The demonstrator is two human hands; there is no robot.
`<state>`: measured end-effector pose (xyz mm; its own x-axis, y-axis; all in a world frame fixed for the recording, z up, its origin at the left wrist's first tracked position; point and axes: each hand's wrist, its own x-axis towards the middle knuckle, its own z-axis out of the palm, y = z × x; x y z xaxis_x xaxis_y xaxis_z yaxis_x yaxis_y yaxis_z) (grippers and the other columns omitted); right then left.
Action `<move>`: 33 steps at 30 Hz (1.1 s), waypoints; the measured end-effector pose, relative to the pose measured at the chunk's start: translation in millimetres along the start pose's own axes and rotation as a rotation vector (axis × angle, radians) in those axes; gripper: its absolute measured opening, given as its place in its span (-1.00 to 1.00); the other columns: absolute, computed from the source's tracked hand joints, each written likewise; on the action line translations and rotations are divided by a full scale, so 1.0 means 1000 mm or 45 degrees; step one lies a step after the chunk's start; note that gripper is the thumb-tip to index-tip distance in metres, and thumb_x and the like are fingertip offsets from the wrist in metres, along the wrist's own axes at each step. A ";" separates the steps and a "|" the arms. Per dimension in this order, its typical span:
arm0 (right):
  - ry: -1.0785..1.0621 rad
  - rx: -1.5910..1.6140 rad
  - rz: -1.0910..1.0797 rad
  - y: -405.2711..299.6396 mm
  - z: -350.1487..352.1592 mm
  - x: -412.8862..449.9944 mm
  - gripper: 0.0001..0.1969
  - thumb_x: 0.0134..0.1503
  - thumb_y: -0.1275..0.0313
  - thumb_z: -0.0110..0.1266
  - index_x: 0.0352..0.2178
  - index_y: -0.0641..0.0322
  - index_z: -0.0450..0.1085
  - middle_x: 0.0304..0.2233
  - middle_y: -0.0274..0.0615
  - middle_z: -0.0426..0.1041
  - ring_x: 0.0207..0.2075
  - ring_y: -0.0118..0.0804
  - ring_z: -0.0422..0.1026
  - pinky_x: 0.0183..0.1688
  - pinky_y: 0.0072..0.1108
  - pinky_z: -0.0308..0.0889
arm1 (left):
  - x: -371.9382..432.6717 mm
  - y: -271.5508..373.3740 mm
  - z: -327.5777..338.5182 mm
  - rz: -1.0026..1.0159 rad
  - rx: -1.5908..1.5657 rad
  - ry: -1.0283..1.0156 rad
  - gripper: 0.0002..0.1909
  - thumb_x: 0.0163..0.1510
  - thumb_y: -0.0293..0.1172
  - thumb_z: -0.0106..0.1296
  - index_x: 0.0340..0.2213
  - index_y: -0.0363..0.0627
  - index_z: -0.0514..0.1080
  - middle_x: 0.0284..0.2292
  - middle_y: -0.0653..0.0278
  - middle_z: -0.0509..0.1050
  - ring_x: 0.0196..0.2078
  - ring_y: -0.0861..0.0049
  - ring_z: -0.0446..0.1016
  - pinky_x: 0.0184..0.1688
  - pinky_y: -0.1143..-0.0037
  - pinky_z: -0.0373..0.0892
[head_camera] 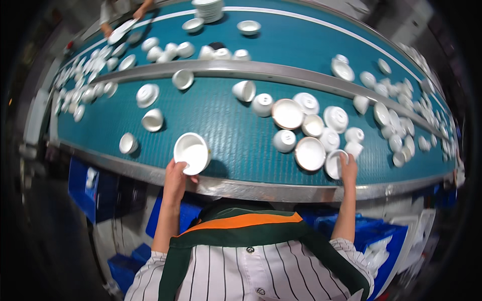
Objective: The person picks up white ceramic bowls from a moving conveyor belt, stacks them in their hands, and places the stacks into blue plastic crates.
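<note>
My left hand (177, 173) grips a white ceramic bowl (192, 153) by its near rim, tilted with its inside facing me, above the near edge of the green conveyor belt (233, 165). At the right, my right hand (348, 167) has its fingers at the rim of a white cup (334, 164), thumb side inside. Beside that cup lie a brown-rimmed bowl (310, 154) and an overturned white cup (330, 139). A small white cup (128, 143) lies on its side left of my left hand, with another cup (152, 120) behind it.
A metal divider rail (263, 72) crosses the belt, and a metal edge (263, 190) runs before me. More white dishes crowd both ends. Beyond the rail stands a plate stack (208, 10). Another person's hands hold a dish (121, 31) at upper left. Blue crates (389, 240) stand below.
</note>
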<state>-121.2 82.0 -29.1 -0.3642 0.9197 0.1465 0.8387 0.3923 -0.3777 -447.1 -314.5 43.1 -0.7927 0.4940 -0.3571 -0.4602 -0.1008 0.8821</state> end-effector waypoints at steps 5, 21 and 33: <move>-0.081 0.349 -0.308 -0.012 -0.062 0.015 -0.60 -0.04 0.45 -0.05 -0.14 0.41 0.17 -0.15 0.04 0.25 -0.11 -0.14 0.23 -0.06 -0.49 0.09 | -0.071 -0.017 -0.014 0.244 -0.335 0.334 -0.71 -0.12 -0.46 -0.27 -0.31 -0.35 0.22 -0.54 0.12 0.38 -0.62 0.45 0.37 -0.66 0.54 0.32; -0.237 -0.445 -0.434 -0.038 -0.025 0.066 -0.23 -0.30 0.30 0.20 -0.06 0.42 0.03 -0.11 0.24 0.16 -0.06 0.15 0.12 -0.02 -0.35 0.05 | -0.064 -0.157 -0.411 0.331 -0.796 1.642 -0.60 -0.11 -0.41 -0.29 -0.26 -0.54 0.14 -0.55 -0.11 0.36 -0.66 0.28 0.40 -0.75 0.47 0.37; -0.312 0.552 0.220 -0.135 0.006 0.021 -0.37 -0.20 0.17 0.09 -0.10 0.23 0.10 -0.17 0.02 0.25 -0.13 -0.02 0.24 -0.12 -0.25 0.15 | -0.022 -0.077 -0.626 0.086 -0.539 1.693 -0.55 -0.02 -0.33 -0.26 -0.21 -0.57 0.08 -0.36 -0.23 0.32 -0.46 0.03 0.41 -0.50 0.28 0.44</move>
<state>-244.5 48.4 19.4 -0.3628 0.9197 -0.1500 0.6695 0.1453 -0.7284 -644.7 -858.4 -209.7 -0.4893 -0.6778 -0.5489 -0.3015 -0.4591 0.8357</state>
